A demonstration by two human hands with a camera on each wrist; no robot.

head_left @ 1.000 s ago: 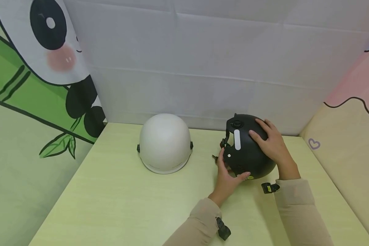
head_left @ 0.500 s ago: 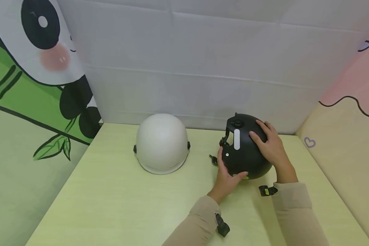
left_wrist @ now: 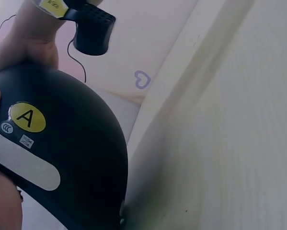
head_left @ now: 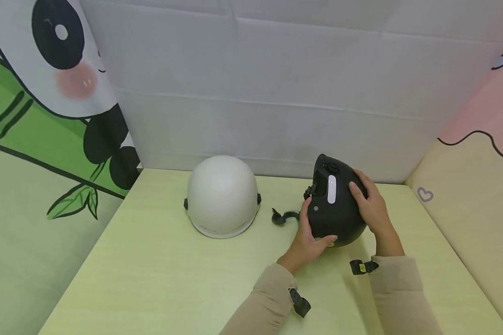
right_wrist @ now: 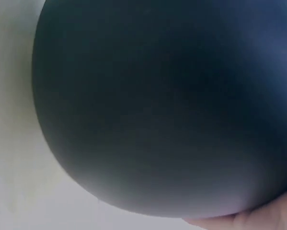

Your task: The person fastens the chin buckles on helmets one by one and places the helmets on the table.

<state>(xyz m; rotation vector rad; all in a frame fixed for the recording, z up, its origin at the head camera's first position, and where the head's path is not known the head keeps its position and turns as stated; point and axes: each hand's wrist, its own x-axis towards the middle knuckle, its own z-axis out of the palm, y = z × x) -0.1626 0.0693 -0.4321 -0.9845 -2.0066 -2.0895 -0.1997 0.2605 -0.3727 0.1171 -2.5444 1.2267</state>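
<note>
A black helmet point(head_left: 339, 218) is held tilted on its side above the right part of the table, its opening facing left. My left hand point(head_left: 305, 244) grips its lower edge, with the thumb on the outside near a yellow sticker point(left_wrist: 27, 117) marked A. My right hand point(head_left: 373, 207) holds the rounded crown from the right, fingers curved over the shell point(right_wrist: 157, 105). A black strap with a buckle point(head_left: 279, 217) sticks out to the left of the helmet. Whether the helmet touches the table is hard to tell.
A white helmet point(head_left: 222, 197) sits dome up to the left, black clips at its sides. Behind it rises a pale cloth wall point(head_left: 251, 93). Printed cloth walls, one with a panda point(head_left: 73, 51), flank the pale yellow table point(head_left: 151, 279).
The black helmet has turned in my hands, its opening narrowing from view. Its strap now reaches further out to the left. Both hands have shifted slightly with it.
</note>
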